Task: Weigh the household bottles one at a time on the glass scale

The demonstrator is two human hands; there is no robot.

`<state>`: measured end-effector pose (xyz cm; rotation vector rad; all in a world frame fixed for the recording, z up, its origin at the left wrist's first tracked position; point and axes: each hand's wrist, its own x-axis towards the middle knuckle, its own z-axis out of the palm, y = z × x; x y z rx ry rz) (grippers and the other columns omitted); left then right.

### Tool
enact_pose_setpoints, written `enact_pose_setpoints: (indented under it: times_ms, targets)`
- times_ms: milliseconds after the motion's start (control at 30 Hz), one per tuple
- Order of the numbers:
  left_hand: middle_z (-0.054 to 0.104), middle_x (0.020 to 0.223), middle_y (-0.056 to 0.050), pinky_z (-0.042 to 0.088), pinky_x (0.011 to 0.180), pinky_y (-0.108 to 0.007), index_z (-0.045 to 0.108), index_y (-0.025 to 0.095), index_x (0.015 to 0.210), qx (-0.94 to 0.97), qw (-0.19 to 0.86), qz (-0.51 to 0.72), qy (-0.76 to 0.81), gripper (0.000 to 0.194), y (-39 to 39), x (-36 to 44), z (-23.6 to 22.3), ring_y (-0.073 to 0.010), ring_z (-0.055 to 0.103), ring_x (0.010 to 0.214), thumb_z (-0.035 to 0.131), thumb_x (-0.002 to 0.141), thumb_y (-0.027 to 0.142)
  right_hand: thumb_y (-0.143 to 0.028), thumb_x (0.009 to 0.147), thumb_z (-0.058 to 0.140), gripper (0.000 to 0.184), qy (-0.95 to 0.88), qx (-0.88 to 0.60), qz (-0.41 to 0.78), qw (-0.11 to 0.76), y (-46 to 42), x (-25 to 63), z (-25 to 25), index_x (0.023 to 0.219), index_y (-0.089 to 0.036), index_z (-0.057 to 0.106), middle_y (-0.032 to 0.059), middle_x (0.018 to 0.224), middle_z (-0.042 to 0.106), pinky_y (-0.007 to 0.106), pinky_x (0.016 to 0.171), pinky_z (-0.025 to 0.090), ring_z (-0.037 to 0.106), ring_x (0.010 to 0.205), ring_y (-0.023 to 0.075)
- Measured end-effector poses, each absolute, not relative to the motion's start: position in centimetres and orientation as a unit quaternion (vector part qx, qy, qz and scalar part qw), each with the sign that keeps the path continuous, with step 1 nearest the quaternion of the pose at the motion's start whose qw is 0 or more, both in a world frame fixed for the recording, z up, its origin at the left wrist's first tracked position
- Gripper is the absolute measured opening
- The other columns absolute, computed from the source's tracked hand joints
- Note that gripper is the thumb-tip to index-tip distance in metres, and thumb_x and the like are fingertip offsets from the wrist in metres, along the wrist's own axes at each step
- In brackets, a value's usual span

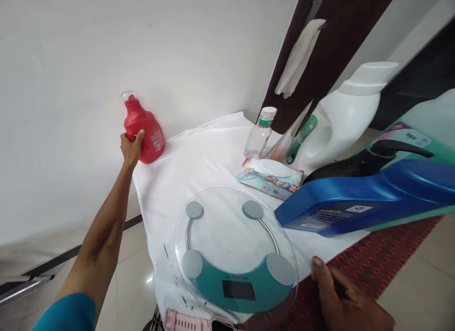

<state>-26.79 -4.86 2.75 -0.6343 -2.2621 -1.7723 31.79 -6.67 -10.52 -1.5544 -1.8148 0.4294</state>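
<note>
My left hand (131, 146) is wrapped around a red plastic bottle (151, 136) with a clear cap, at the far left corner of the white-covered table, close to the wall. The bottle leans slightly. At the lower right, my right hand (350, 298) is beside the table edge, its thumb apart from the loosely curled fingers. Nothing shows in it, though its fingers are partly hidden. Between my hands lies a round glass bathroom scale (231, 245) with grey pads, a teal panel and a dark display.
A tissue pack (272, 177), a clear white-capped bottle (258, 136), a blue bottle (355, 198), a white jug (341, 117) and a black pump bottle (355, 162) crowd the right side. A pink-strapped watch (186, 321) lies at the near edge. The wall (88, 51) borders the far side.
</note>
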Motion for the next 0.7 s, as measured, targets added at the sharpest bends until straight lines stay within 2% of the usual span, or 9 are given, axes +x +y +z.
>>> enact_pose_setpoints:
  times_ms: [67, 167, 267, 500, 700]
  targets:
    - [0.064, 0.077, 0.0, 0.054, 0.069, -0.03, 0.058, 0.019, 0.088, -0.214, 0.045, -0.624, -0.75, 0.035, -4.2, -27.7, 2.9, -0.0159, 0.06, 0.07, 0.082, 0.089, 0.044, -0.085, 0.096, 0.046, 0.072, -0.699, -0.602, 0.161, 0.35, -6.6, 31.5, -10.1, 0.066, -0.025, 0.072, 0.0072, 0.055, 0.069, 0.038, 0.054, 0.041, 0.061, 0.046, 0.0248]
    - [0.046, 0.054, 0.006, 0.039, 0.05, -0.026, 0.049, 0.022, 0.069, -0.225, -0.013, -0.657, -0.719, 0.042, -3.9, -26.9, 2.9, -0.0103, 0.041, 0.052, 0.08, 0.089, 0.041, -0.086, 0.097, 0.045, 0.074, -0.692, -0.605, 0.153, 0.364, -6.8, 30.9, -9.7, 0.068, -0.024, 0.072, 0.0061, 0.056, 0.069, 0.036, 0.055, 0.041, 0.061, 0.048, 0.0227]
    - [0.043, 0.049, 0.007, 0.033, 0.045, -0.026, 0.047, 0.022, 0.064, -0.205, 0.003, -0.693, -0.691, 0.044, -4.8, -24.4, 2.8, -0.0085, 0.038, 0.047, 0.084, 0.084, 0.038, -0.082, 0.1, 0.045, 0.073, -0.688, -0.6, 0.158, 0.376, -6.9, 30.4, -9.5, 0.062, -0.023, 0.064, 0.0033, 0.052, 0.063, 0.033, 0.055, 0.039, 0.057, 0.047, 0.018]
    - [0.047, 0.044, 0.004, 0.029, 0.039, -0.03, 0.052, 0.021, 0.052, -0.161, 0.059, -0.723, -0.669, 0.042, -12.6, -17.9, 2.7, -0.0108, 0.039, 0.042, 0.09, 0.055, 0.039, -0.069, 0.104, 0.048, 0.066, -0.69, -0.574, 0.177, 0.404, -7.2, 30.2, -9.4, 0.057, -0.024, 0.048, -0.0037, 0.049, 0.045, 0.03, 0.056, 0.034, 0.042, 0.047, 0.0116]
    - [0.04, 0.044, 0.007, 0.031, 0.04, -0.029, 0.047, 0.025, 0.05, -0.137, 0.025, -0.74, -0.658, 0.041, -19.7, -11.5, 5.2, -0.0107, 0.035, 0.043, 0.087, 0.055, 0.034, -0.067, 0.104, 0.046, 0.062, -0.69, -0.58, 0.193, 0.388, -7.4, 30.1, -9.2, 0.059, -0.024, 0.047, -0.0029, 0.051, 0.045, 0.031, 0.061, 0.034, 0.041, 0.052, 0.0123]
